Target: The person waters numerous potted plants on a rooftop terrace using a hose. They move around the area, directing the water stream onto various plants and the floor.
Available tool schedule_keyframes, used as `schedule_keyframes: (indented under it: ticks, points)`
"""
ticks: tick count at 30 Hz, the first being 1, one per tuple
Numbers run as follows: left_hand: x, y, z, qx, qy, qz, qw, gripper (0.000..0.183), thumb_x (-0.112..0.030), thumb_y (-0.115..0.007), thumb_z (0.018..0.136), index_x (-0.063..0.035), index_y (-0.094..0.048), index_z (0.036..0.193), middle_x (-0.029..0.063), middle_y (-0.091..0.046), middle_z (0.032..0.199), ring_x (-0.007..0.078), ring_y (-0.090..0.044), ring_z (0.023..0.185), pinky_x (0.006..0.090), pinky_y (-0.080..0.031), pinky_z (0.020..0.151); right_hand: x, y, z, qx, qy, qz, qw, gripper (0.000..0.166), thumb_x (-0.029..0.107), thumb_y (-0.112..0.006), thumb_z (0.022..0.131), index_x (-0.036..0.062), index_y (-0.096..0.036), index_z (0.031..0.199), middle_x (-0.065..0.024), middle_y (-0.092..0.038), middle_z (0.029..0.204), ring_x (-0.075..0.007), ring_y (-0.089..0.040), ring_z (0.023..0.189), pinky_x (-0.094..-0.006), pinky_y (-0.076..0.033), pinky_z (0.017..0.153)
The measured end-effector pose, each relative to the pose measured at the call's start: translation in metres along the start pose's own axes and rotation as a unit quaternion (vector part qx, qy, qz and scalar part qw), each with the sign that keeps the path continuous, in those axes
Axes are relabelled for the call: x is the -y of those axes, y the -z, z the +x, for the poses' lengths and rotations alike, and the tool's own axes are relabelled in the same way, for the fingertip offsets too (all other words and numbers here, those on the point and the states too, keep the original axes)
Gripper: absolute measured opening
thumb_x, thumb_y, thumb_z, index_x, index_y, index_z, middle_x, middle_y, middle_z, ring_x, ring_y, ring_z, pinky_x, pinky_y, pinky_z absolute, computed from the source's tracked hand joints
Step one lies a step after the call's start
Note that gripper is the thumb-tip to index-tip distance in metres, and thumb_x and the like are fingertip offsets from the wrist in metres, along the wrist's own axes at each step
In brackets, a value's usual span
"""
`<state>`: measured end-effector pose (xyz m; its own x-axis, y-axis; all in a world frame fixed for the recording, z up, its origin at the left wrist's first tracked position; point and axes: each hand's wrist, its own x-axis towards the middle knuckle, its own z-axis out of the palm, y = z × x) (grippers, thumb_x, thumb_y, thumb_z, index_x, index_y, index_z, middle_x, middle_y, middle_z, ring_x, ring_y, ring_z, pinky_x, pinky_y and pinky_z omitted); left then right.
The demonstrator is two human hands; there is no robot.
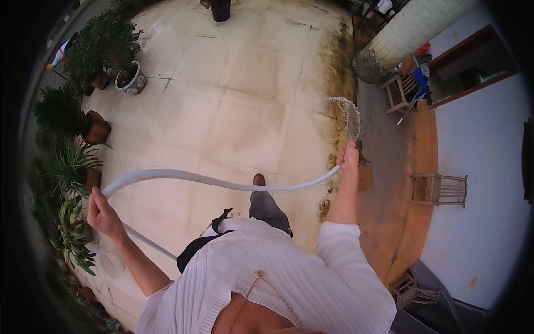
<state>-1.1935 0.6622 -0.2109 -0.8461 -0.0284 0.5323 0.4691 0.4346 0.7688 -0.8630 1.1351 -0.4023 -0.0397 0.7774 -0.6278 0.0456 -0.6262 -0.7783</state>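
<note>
A pale grey hose point(200, 178) runs in a curve across the front of my body. My right hand point(349, 155) grips it near its end, at the right. Water point(353, 115) arcs out from there onto a brown-green stained strip of the pale paved floor point(246, 112). Out to the left, my left hand point(101, 213) is closed around the hose farther back. From that hand the hose doubles back behind my forearm towards my waist. One brown shoe point(258, 180) shows on the paving below the hose.
Potted plants point(98, 127) line the left side. A dark pot point(220, 10) stands ahead. To the right are a thick round column point(400, 46), a wooden chair point(396, 94) with things on it, another wooden chair point(434, 190) and a white wall point(479, 154). Part of a person point(58, 56) shows behind the plants.
</note>
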Motion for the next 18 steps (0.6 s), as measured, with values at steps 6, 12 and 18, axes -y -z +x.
schedule_keyframes:
  ticks: [6, 12, 18]
  points:
    - [-0.026, -0.083, 0.052, -0.062, 0.027, 0.006, 0.998, 0.029, -0.02, -0.05, 0.086, 0.0011, -0.054, 0.067, -0.0078, -0.037, 0.058, 0.0017, -0.029, 0.053, 0.0178, -0.021, 0.045, 0.089, -0.082, 0.093, 0.032, 0.001, 0.0, 0.999, 0.036, 0.041, -0.033, 0.086, 0.0113, -0.035, 0.066, 0.001, -0.028, 0.045, -0.0104, -0.023, 0.034, -0.0274, -0.021, 0.031]
    - [-0.007, -0.166, 0.122, -0.12, -0.021, 0.077, 0.99, 0.027, -0.02, -0.054, 0.084, 0.0028, -0.061, 0.095, -0.0026, -0.055, 0.072, 0.004, -0.044, 0.063, 0.017, -0.036, 0.055, 0.159, -0.174, 0.182, 0.067, -0.007, -0.009, 0.998, 0.036, 0.042, -0.031, 0.087, 0.0116, -0.035, 0.067, 0.002, -0.028, 0.046, -0.0095, -0.023, 0.034, -0.0267, -0.021, 0.031]
    - [-0.009, -0.246, 0.194, -0.181, -0.039, 0.143, 0.972, 0.026, -0.017, -0.054, 0.083, 0.0015, -0.058, 0.1, 0.0086, -0.061, 0.091, 0.0107, -0.056, 0.078, 0.02, -0.044, 0.068, 0.224, -0.3, 0.29, 0.111, -0.031, -0.024, 0.993, 0.037, 0.042, -0.03, 0.087, 0.0113, -0.035, 0.067, 0.002, -0.026, 0.044, -0.0095, -0.021, 0.033, -0.0265, -0.019, 0.03]
